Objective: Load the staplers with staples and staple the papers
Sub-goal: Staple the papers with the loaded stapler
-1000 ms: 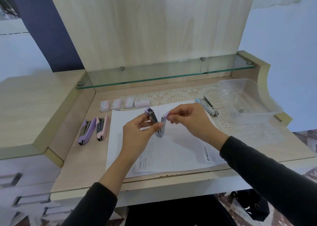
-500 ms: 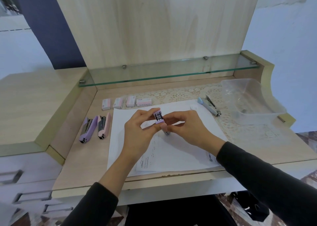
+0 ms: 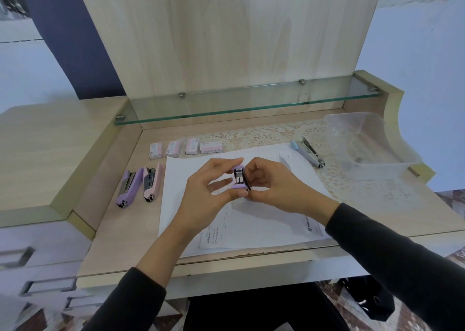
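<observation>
1. Both hands pinch the lilac stapler [image 3: 239,178]: the left hand [image 3: 201,194] by thumb and forefinger at its ends, the right hand [image 3: 274,187] curled against its side, just above the papers [image 3: 264,225].
2. A second ago it gaped in a V. Now it is folded almost closed, so I judge loading finished and stapling next.
3. Four staplers in all: this one, a purple stapler [image 3: 129,188] and a pink stapler [image 3: 152,184] on the tabletop [image 3: 120,242] at left, and a blue stapler [image 3: 305,152] at right. Four staple boxes [image 3: 211,147] lie in a row.
</observation>
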Motion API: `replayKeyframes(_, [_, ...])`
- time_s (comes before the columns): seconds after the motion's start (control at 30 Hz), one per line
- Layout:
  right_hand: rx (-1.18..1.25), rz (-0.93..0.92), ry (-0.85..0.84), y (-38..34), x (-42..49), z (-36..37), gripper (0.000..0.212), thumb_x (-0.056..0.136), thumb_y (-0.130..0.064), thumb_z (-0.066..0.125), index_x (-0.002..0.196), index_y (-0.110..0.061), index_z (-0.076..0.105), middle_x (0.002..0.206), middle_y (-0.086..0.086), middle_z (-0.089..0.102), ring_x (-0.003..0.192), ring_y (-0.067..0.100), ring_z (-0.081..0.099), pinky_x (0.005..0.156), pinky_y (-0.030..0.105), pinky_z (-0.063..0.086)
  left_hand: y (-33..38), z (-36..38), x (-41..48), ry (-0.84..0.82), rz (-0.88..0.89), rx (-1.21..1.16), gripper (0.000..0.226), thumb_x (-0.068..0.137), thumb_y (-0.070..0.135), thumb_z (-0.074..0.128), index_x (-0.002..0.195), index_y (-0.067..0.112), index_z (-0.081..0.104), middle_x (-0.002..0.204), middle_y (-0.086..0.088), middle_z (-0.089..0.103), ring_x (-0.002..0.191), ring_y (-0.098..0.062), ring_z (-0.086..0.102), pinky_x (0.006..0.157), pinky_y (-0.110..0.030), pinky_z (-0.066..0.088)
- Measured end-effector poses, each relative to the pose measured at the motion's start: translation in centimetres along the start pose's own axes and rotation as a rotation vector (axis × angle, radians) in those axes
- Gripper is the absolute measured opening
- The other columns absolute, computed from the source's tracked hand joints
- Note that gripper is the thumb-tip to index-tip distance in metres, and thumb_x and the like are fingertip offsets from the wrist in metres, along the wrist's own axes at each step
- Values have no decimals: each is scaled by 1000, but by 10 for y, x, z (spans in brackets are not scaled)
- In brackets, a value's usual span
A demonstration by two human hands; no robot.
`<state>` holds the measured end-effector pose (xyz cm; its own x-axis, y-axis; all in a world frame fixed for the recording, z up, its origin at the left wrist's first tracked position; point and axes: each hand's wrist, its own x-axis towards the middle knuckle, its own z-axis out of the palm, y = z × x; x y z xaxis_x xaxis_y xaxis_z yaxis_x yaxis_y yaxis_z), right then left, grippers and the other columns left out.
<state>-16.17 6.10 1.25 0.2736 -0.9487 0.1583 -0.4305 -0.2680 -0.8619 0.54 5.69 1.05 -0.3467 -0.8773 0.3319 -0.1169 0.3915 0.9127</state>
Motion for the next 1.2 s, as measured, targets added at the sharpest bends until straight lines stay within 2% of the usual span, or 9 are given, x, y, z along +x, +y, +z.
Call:
replayKeyframes(0.13, [-87,-22,41,-6,-1,-12,26,70,-11,74,92,-11,59,87,8,67,82,26,64,82,37,55,6,-5,5,-16,32,141,48,69,28,68,113,39,54,115,8,59,105,-6,54,90,-16,46])
replayKeyframes(0.3, [-199,-84,158,-15,-8,-34,18,76,-12,70,71,-20,54,82,5,65,76,22,64,74,36,57,15,-8,20,-40,13,219,41,70,34,65,109,42,53,112,13,59,101,0,55,83,-7,45])
replayKeyframes(0.43, [-95,-31,241,-17,-15,-68,15,81,-8,63,87,-21,58,93,6,66,64,10,59,54,14,48,18,-2,39,-46,-18,330,21,82,24,65,102,33,63,104,14,61,95,2,58,79,-5,45])
replayKeyframes(0.57, [-136,115,257,-5,-21,-103,19,80,-2,61,98,-10,61,77,5,62,47,6,52,47,18,42,21,16,61,-91,-38,404,14,85,26,62,98,26,68,94,16,63,84,6,57,79,-9,43])
replayKeyframes(0.63, [-197,218,228,3,-27,-110,7,86,-9,56,92,-5,57,67,3,55,41,1,48,40,13,38,22,30,73,-145,-31,463,18,86,30,61,100,22,69,95,14,63,83,5,56,78,-12,41])
replayKeyframes(0.77, [-187,430,185,16,-34,-113,43,94,-44,36,75,-8,51,57,6,52,42,13,47,37,18,32,13,58,100,-263,-38,605,26,86,36,61,103,19,68,105,7,65,92,-6,57,79,-20,40])
replayKeyframes(0.93, [-124,379,186,14,-33,-116,41,95,-41,36,71,-11,48,58,4,48,34,4,42,35,14,32,-17,79,124,-425,-130,826,58,78,46,66,126,15,53,130,-1,54,117,-17,48,94,-30,38])
replayKeyframes(1.03, [-145,357,168,16,-32,-116,29,93,-42,40,81,-23,57,61,2,52,38,3,43,37,15,33,-29,80,126,-489,-153,886,77,73,46,72,136,15,41,139,-3,44,126,-21,39,101,-32,31])
replayKeyframes(1.2, [-131,331,181,22,-31,-113,27,88,-44,50,104,-24,58,73,4,57,39,0,48,35,11,32,-36,77,123,-437,-87,807,73,68,42,77,131,19,48,114,-3,51,108,-19,40,84,-26,32])
